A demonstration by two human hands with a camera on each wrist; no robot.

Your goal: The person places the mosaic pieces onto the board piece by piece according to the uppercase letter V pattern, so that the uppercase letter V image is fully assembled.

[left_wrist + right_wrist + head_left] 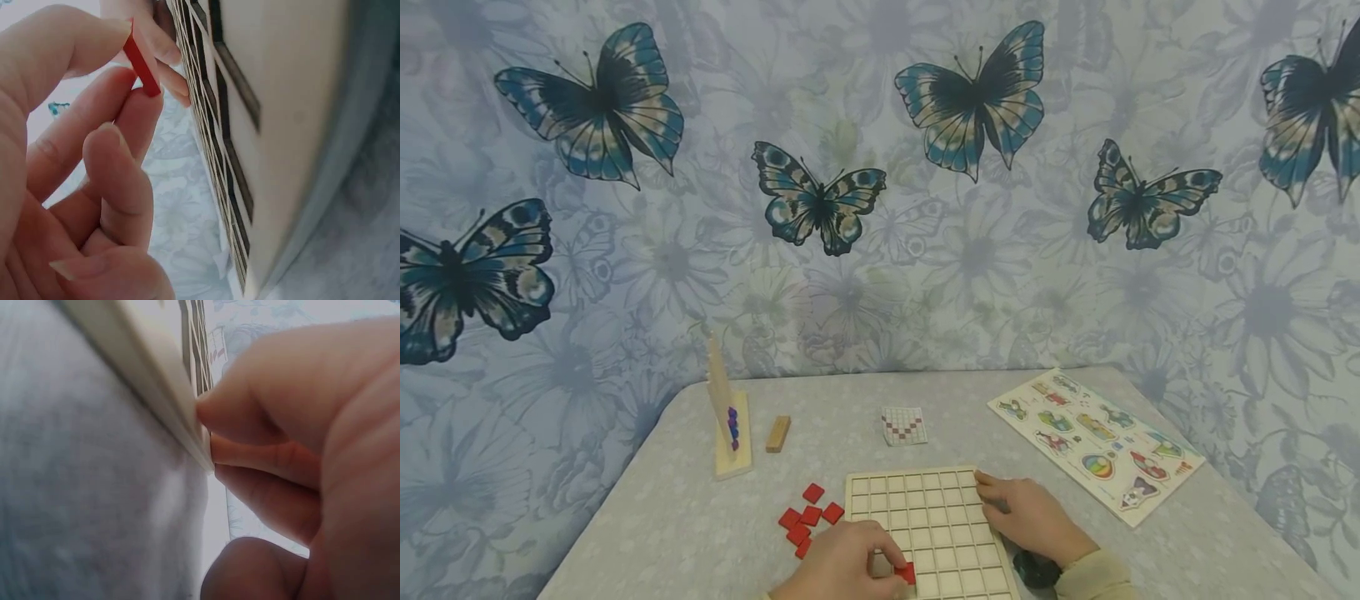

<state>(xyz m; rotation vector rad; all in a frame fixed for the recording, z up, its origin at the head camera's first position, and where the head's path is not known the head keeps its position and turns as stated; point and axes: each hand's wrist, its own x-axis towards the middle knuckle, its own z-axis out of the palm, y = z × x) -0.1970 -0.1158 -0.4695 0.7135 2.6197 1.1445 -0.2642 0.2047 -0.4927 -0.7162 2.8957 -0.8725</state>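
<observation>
My left hand (850,558) pinches a red square tile (906,572) between thumb and fingertips, over the lower left part of a pale wooden grid board (943,525). In the left wrist view the tile (143,59) is tilted, its thin edge towards the camera, apart from the board. At the board's far right corner, my right hand (1033,518) holds the rim, thumb on top and fingers against the side, as the right wrist view shows of the board (169,381). Several loose red tiles (811,516) lie left of the board.
Behind the board lies a small pattern card (905,426) with red squares. A wooden stand (733,462) with purple pieces and a wooden block (778,434) are at the back left. A picture puzzle board (1097,442) lies at right. A dark object (1036,570) shows by my right wrist.
</observation>
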